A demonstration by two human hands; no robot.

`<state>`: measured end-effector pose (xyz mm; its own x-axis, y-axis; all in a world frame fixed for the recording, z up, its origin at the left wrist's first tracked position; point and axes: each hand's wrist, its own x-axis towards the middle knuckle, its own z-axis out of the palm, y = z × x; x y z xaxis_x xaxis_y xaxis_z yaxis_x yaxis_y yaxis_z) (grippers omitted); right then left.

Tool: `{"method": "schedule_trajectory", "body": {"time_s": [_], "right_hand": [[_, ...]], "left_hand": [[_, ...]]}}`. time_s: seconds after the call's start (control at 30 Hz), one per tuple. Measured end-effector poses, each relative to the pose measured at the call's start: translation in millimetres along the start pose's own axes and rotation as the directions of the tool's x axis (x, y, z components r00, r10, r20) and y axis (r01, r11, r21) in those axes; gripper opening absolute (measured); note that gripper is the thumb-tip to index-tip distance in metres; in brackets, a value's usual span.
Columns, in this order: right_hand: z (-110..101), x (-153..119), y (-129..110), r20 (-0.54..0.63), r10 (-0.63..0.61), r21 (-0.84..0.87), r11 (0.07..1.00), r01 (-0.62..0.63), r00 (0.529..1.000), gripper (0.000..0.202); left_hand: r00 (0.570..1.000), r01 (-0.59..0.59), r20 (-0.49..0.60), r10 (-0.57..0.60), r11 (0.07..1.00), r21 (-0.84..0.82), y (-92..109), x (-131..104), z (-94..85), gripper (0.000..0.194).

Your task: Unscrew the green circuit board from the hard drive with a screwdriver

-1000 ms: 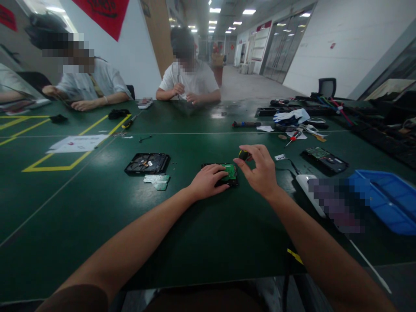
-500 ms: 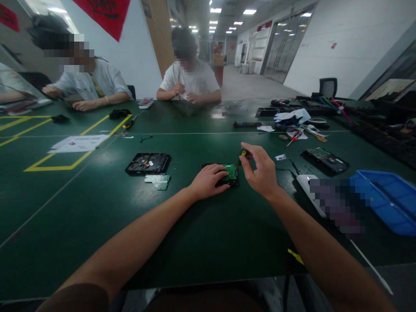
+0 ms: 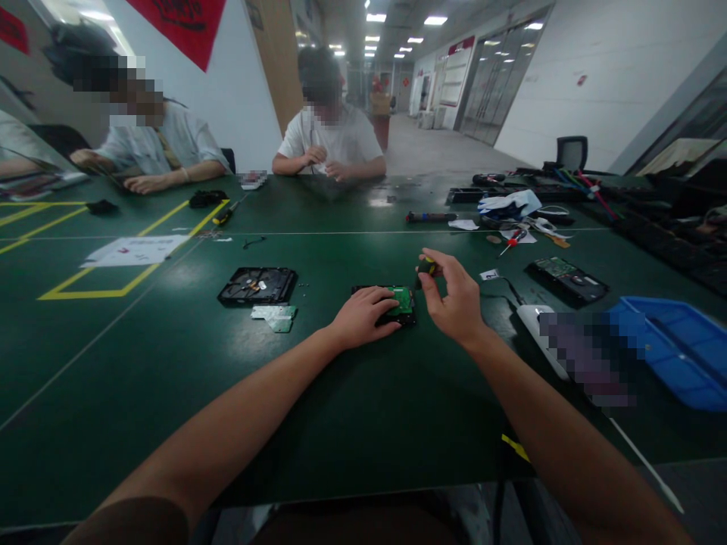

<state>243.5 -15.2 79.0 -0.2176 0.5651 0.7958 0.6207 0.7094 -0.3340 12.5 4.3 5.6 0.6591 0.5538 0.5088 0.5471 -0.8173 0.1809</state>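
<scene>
A hard drive (image 3: 412, 319) lies on the green table in front of me, its green circuit board (image 3: 403, 300) facing up. My left hand (image 3: 364, 314) holds it down, with the fingers over the board and the thumb along the near edge. Above the drive's right end, my right hand (image 3: 453, 294) grips a screwdriver (image 3: 427, 266) by its yellow and black handle, upright between thumb and fingers. Its tip is too small and dark to make out. To the left lie another hard drive (image 3: 258, 286) and a loose circuit board (image 3: 275, 316), with tiny screws nearby.
On the right are a third hard drive (image 3: 568, 280), a blue bin (image 3: 681, 352) and a white device with a cable (image 3: 539, 333). Gloves (image 3: 510, 204) and a red screwdriver (image 3: 514, 241) lie further back. Two people sit across the table, another at far left.
The screwdriver's yellow handle has turned slightly in my right hand. My left hand stays in place on the hard drive.
</scene>
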Motion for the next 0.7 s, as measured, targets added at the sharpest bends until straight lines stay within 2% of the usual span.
{"method": "schedule_trajectory", "body": {"time_s": [0.5, 0.7], "right_hand": [[-1.3, 2.1, -2.7, -0.043, 0.032, -0.073, 0.997, -0.035, 0.999, 0.032], [2.1, -1.6, 1.8, 0.023, 0.033, -0.029, 0.999, -0.033, 0.999, 0.046]], "left_hand": [[1.0, 0.003, 0.01, -0.003, 1.0, -0.009, -1.1, -0.5, 1.5, 0.042], [1.0, 0.007, 0.002, -0.007, 1.0, -0.007, -1.1, -0.4, 1.7, 0.043]]}}
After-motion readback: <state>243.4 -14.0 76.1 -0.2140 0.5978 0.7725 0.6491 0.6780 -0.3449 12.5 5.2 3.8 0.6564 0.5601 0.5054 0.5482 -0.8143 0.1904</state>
